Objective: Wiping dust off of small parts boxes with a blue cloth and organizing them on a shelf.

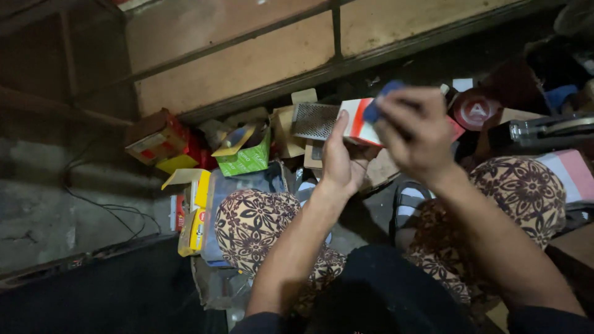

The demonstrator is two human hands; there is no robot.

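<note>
A small carton (362,121) sits between the left hand (339,162) and the right hand (416,137), above the knees. A perforated metal plate (315,120) lies just left of it. Further left on the floor (37,210) stand an open box (244,151) and another box (154,137), with a cable (105,207) before them. A round tin (475,111) lies right of the carton.
</note>
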